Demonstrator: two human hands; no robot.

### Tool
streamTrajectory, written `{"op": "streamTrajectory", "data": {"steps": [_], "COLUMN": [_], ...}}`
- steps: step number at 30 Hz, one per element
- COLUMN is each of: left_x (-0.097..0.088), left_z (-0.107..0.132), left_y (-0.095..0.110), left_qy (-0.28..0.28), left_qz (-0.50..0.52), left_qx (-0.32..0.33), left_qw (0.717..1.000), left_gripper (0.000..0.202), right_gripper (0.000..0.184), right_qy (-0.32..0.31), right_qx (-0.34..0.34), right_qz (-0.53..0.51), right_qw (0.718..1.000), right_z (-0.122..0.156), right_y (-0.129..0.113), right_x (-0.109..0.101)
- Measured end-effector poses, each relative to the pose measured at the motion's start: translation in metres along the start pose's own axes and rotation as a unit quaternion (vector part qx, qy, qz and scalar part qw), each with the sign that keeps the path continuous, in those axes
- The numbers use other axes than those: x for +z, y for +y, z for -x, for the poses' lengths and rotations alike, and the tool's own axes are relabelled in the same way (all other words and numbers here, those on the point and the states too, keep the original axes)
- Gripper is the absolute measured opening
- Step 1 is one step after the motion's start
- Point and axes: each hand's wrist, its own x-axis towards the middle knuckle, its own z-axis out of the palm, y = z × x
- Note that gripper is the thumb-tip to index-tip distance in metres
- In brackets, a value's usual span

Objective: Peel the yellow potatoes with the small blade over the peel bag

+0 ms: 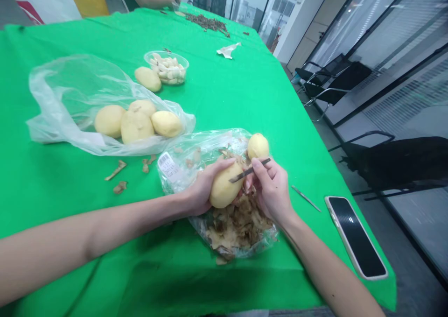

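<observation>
I've got the L hand (206, 191) clamped round a peeled-looking potato (224, 186), long axis tilted up-right toward the R hand (271, 188), over a clear plastic bag (238, 226) of peel scraps, prob. there to catch them. R hand pinches a slim dark peeler (250, 171), tip pointing down-left across the potato's top. Hands close, not clearly touching. Another potato (258, 146) sits on the bag's far edge. Near the green table's (245, 97) R edge: phone (357, 237), thin metal tool (306, 198). More potatoes lie in a second bag (70, 107), toward the L edge.
</observation>
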Motion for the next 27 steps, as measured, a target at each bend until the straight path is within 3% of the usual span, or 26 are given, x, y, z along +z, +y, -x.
{"op": "streamTrajectory", "data": {"steps": [13, 21, 24, 27], "left_x": [0.0016, -0.0041, -0.0053, -0.0049], "left_z": [-0.0010, -0.0044, -0.0046, -0.0039], "left_y": [-0.0001, -0.0009, -0.0006, -0.0002], "left_qy": [0.022, -0.065, -0.087, -0.061], "left_qz": [0.003, -0.051, -0.043, -0.009], "left_qx": [0.009, 0.043, 0.049, 0.031], "left_qw": [1.000, 0.996, 0.994, 0.998], "left_gripper": [0.037, 0.060, 0.057, 0.048], "right_gripper": [0.027, 0.025, 0.025, 0.026], "right_qy": [-0.003, -0.019, -0.013, -0.008], "right_qx": [0.003, 0.007, 0.005, 0.015], "right_qz": [0.017, 0.022, 0.012, 0.007], "right_qw": [1.000, 1.000, 1.000, 1.000], "right_z": [0.0004, 0.0041, 0.0036, 0.0011], "right_y": [0.0014, 0.0011, 0.0023, 0.0012], "right_x": [-0.0007, 0.0045, 0.0043, 0.0022]}}
